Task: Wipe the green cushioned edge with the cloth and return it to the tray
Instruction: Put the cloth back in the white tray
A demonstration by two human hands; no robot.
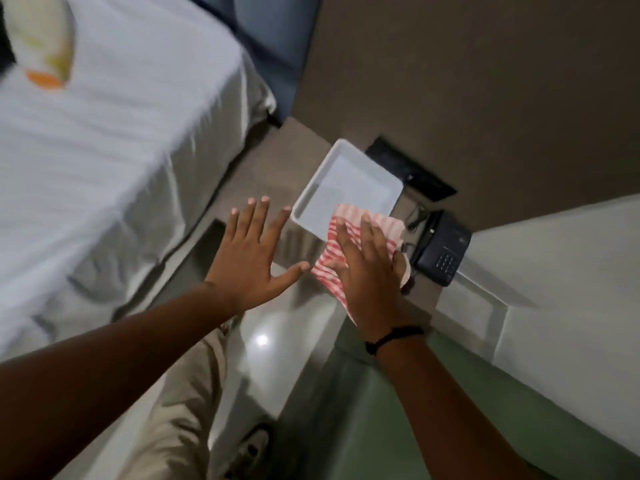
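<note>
— Where was the green cushioned edge [433, 403]?
— Nearest, at the right, under the right forearm.
— And the hands?
— The left hand [254, 252] hung empty, fingers spread. The right hand [367, 271] lay flat on the cloth [349, 220], which draped over the near corner of the tray [313, 194] on the surface [263, 174].

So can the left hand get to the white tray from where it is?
Probably yes. The left hand hovers open and empty just beside the white tray, nothing between them; the cloth under the right hand only covers the tray's near corner.
</note>
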